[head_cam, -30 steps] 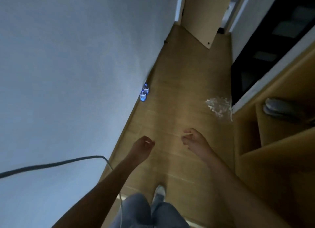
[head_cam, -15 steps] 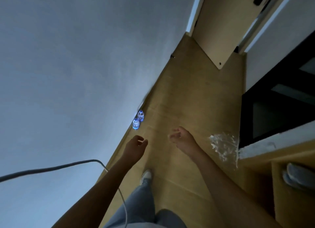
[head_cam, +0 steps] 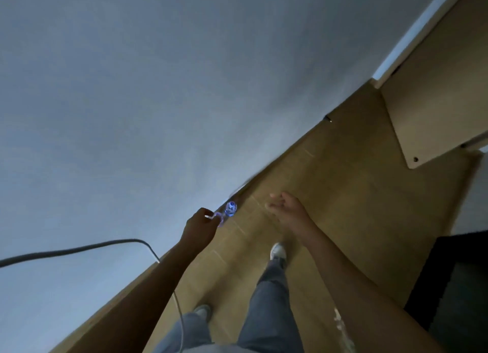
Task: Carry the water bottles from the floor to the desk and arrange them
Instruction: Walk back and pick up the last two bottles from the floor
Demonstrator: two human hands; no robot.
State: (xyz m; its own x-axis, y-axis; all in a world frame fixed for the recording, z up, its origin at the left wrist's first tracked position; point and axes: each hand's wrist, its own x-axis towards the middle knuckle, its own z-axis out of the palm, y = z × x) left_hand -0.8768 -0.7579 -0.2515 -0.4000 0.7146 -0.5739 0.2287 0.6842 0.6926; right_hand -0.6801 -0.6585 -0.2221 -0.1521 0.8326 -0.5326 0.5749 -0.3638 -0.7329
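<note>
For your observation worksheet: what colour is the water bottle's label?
Blue, on the water bottle by the wall, in the head view.

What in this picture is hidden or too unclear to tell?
- Nearer water bottle: mostly behind the left hand; contact unclear.
- Farther water bottle: too small, label unreadable.
- Right hand: fingertips motion-blurred.
- Desk: out of view.
- Grey cable: cut by the left edge.
</note>
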